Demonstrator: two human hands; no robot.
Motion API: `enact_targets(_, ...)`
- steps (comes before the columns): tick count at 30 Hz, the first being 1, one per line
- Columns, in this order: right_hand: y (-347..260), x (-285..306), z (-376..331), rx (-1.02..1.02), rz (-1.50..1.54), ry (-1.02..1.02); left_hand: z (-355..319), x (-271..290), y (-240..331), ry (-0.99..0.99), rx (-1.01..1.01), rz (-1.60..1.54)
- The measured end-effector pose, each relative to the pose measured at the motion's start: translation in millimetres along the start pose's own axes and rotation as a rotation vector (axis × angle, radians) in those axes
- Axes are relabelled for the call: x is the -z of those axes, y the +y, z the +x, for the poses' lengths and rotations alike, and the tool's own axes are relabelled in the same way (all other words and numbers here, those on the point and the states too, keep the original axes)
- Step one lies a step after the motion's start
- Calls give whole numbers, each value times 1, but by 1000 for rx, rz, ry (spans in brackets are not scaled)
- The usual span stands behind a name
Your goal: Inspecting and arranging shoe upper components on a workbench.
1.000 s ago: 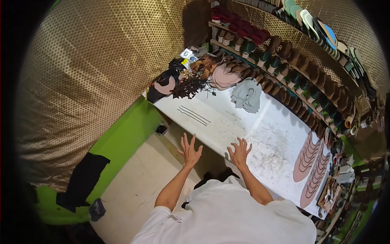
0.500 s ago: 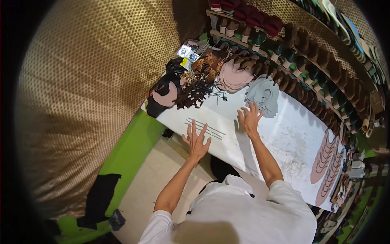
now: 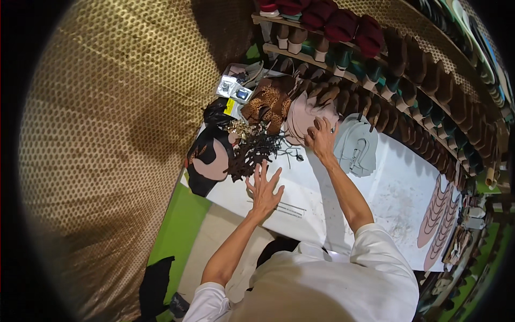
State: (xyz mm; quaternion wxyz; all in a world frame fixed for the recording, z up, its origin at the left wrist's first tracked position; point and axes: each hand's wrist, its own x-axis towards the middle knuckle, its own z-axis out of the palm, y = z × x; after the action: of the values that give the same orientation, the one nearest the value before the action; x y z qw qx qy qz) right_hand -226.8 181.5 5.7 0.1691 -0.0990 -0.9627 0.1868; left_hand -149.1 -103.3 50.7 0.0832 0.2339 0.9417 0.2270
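My left hand (image 3: 264,190) hovers over or rests lightly on the white table, fingers spread and holding nothing. Its fingertips are beside a tangled pile of dark brown straps (image 3: 256,153). Thin dark strips (image 3: 289,208) lie by its wrist, partly hidden. My right hand (image 3: 323,141) reaches to the near right edge of a stack of pale pink cut pieces (image 3: 301,115), its fingers bent but apart; whether they touch the top piece is hard to tell. Just right of that hand lies a stack of grey cut pieces (image 3: 360,147) with a thin looped strap on top.
Leopard-print pieces (image 3: 268,102), black material (image 3: 201,182) and small clear packets (image 3: 234,88) crowd the table's far left. Brown shoe forms (image 3: 407,126) line its back edge below shelves of shoes (image 3: 343,59). Pink scalloped pieces (image 3: 437,225) lie at the right end.
My right hand has moved left and away from me, from the grey stack to the pink one. My left hand has left the thin strips and is now by the brown straps. The view has shifted.
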Motion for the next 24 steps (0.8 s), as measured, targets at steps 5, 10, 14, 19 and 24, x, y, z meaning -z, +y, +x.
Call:
enact_targets(5, 7, 1, 11, 44, -18, -46, 57, -16, 6, -41, -94, -26)
enact_targets(10, 21, -2, 27, 179, 20, -53, 117, -38, 20, -70, -178, -4)
enact_targets(14, 31, 6, 54, 169, -3, 8, 150, -49, 30, -102, -181, -10)
enact_targets(19, 42, 29, 102, 179, -50, 64, 177, -64, 33, -108, -175, 41)
enact_targets(24, 48, 64, 139, 206, -158, 192, 182, -70, 36, -159, -154, 75)
